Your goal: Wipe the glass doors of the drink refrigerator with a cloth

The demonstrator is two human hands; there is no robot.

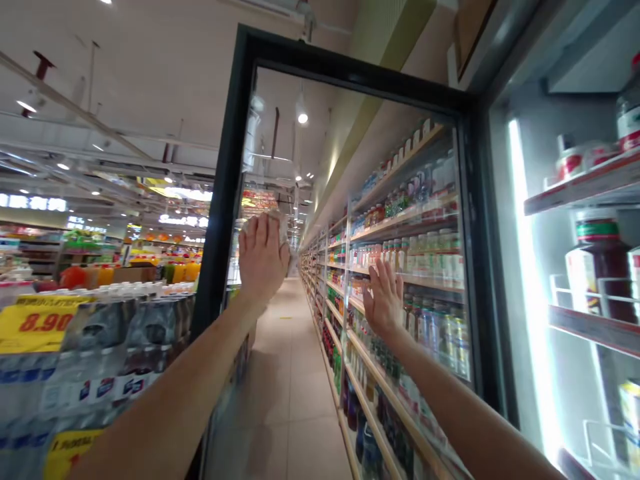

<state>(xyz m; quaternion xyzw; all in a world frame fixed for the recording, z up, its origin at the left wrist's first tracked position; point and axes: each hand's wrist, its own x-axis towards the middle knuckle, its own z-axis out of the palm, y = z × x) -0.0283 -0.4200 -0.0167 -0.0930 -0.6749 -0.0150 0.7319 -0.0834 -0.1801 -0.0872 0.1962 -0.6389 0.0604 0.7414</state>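
Note:
A glass cooler door with a dark frame [226, 180] stands swung open in front of me. My left hand [263, 257] lies against the glass near the frame's left side, pressing a pale, thin cloth [283, 225] under its fingers. Most of the cloth is hidden by the hand. Further right, my right hand [384, 297] is raised at the glass with its fingers spread and nothing in it. Whether its palm touches the pane I cannot tell. Shelves of bottled drinks [400, 257] show in the glass behind both hands.
To the right, the lit cooler holds dark bottles [600, 267] on its shelves [595, 327]. Stacked packs of bottled water [105, 387] with a yellow price sign [40, 323] stand at the left. A tiled aisle floor [285, 400] shows through the door.

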